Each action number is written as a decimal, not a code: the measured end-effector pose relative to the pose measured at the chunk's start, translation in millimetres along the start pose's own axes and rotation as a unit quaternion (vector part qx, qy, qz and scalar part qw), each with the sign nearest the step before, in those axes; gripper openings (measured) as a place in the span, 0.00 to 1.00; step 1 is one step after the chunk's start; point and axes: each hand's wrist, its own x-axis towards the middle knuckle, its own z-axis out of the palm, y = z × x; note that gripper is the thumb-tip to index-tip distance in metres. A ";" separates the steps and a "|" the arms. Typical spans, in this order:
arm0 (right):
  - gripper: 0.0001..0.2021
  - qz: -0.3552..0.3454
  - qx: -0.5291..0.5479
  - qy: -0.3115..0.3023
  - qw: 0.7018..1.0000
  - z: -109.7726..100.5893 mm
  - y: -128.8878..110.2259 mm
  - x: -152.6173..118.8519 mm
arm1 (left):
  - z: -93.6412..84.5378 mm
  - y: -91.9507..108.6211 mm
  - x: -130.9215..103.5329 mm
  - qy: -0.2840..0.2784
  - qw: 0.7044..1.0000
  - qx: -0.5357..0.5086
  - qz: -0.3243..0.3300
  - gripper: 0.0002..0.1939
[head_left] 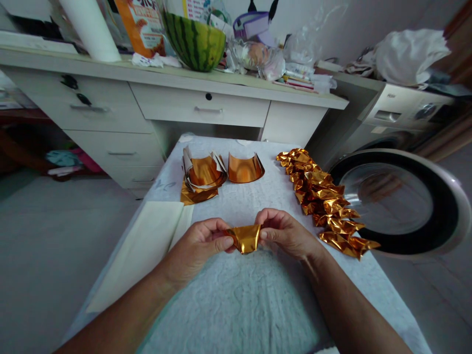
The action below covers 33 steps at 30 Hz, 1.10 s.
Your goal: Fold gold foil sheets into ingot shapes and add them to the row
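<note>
A small folded piece of gold foil paper (246, 239) is held up between both hands over the cloth-covered table. My left hand (212, 237) pinches its left end between thumb and fingers. At the opposite end, my right hand (277, 231) grips the foil in the same way. Beyond the hands lie a stack of curled gold foil sheets (204, 172) with pale backs and, beside it, a single curled gold sheet (245, 168). To the right, several folded gold foil pieces (324, 196) form a long overlapping row.
Pale paper sheets (143, 246) lie along the table's left side. Behind the table stands a white drawer desk (236, 105) bearing a cut watermelon (193, 42), an orange pouch (143, 27) and plastic bags. At right, a washing machine's open round door (398, 201) reaches close to the table edge.
</note>
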 end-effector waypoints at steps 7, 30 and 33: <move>0.14 -0.006 -0.003 0.000 1.000 1.9 -1.8 0.4 | 1.0 0.0 -0.7 -0.001 1.000 0.001 -0.002 0.14; 0.15 -0.042 -0.027 0.108 0.993 9.8 -2.7 2.1 | 3.1 4.6 -5.5 0.077 0.863 0.428 0.257 0.09; 0.16 -0.029 -0.078 0.121 0.989 13.2 -4.2 4.1 | 2.8 0.0 -4.8 0.076 0.848 0.455 0.260 0.11</move>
